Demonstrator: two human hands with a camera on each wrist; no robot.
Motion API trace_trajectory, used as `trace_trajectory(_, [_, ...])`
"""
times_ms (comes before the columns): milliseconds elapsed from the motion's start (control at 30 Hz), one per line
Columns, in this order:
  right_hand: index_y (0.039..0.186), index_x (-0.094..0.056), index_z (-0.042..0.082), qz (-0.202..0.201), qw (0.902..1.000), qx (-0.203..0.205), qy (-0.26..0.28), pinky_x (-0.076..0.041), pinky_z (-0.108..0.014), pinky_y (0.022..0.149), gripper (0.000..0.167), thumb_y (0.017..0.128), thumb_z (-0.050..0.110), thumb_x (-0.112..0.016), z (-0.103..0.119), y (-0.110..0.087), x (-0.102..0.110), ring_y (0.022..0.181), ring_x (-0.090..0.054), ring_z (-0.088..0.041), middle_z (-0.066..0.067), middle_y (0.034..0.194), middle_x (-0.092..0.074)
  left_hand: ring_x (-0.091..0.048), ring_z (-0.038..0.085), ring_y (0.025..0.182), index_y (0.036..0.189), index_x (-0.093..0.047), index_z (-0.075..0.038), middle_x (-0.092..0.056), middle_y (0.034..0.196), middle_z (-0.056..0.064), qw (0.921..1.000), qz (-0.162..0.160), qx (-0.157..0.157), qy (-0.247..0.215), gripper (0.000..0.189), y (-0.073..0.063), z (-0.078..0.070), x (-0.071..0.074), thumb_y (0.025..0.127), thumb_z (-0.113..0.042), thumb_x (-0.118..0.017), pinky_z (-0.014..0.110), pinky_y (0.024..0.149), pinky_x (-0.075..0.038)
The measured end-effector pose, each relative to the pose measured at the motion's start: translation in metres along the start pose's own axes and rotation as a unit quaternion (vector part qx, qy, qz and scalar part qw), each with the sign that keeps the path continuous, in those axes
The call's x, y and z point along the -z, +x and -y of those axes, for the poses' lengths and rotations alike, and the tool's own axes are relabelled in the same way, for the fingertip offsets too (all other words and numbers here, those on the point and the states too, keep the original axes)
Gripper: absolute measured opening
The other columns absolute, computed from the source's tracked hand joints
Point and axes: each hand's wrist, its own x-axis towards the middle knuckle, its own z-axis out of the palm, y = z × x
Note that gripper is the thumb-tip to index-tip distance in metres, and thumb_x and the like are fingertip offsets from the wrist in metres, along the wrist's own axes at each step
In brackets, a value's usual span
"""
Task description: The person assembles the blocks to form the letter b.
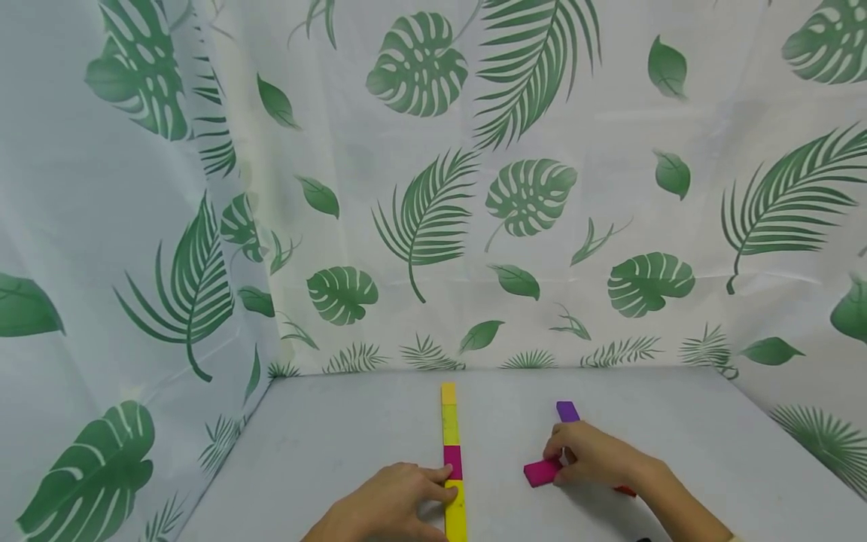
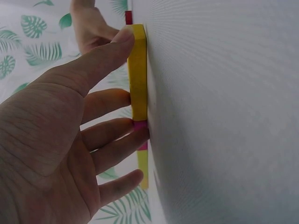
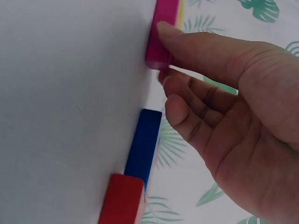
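Observation:
A row of blocks runs away from the near edge: a long yellow block (image 1: 457, 516), a magenta block (image 1: 452, 454), a yellow-green block (image 1: 450, 425) and an orange-yellow block (image 1: 448, 394). My left hand (image 1: 396, 497) lies along the row's left side. Its thumb touches the near end of the long yellow block and its extended fingers rest against the side. With thumb and fingers, my right hand (image 1: 596, 455) pinches another magenta block (image 1: 539, 473), low over the table to the right of the row.
Beyond the right hand lies a blue-purple block (image 1: 567, 411), partly hidden. A red block (image 3: 122, 200) sits nearer, mostly behind the right forearm in the head view. The white table (image 1: 339, 429) meets leaf-patterned curtains (image 1: 433, 226) at the back and sides.

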Motion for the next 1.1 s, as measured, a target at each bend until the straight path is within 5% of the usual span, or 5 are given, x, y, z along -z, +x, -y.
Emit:
trace_trajectory(400, [0.11,-0.079,0.016,-0.018,0.9995,0.015,-0.018,-0.05,-0.02,0.07,0.023,0.089,0.024,-0.083,0.008,0.005,-0.009,0.081,-0.055,0.0,0.01,0.092,-0.063,-0.061,0.004,0.125,0.137,-0.066,-0.04,-0.057,0.15,-0.018,0.9992,0.014,0.031,-0.022,0.059,0.003,-0.002,-0.002,0.084,-0.064,-0.077,0.035,0.103,-0.054])
trace_trajectory(667, [0.139,-0.067,0.013,-0.014,0.9991,-0.014,-0.038,-0.053,-0.019,0.073,0.054,0.09,0.031,-0.082,0.009,0.014,-0.017,0.085,-0.056,0.0,0.013,0.095,-0.063,-0.061,0.003,0.129,0.136,-0.068,-0.037,-0.059,0.148,-0.016,0.9995,0.011,0.015,-0.025,0.059,0.004,-0.003,-0.002,0.084,-0.064,-0.077,0.034,0.103,-0.055])
trace_trajectory(1100, [0.114,-0.079,0.02,-0.025,0.9996,-0.011,-0.005,-0.051,-0.021,0.071,0.025,0.09,0.028,-0.082,0.007,0.035,-0.024,0.085,-0.057,-0.004,0.012,0.096,-0.065,-0.061,0.003,0.13,0.136,-0.069,-0.036,-0.06,0.146,-0.016,0.9994,0.01,0.018,-0.026,0.059,0.004,-0.003,0.0,0.084,-0.062,-0.077,0.034,0.102,-0.056])
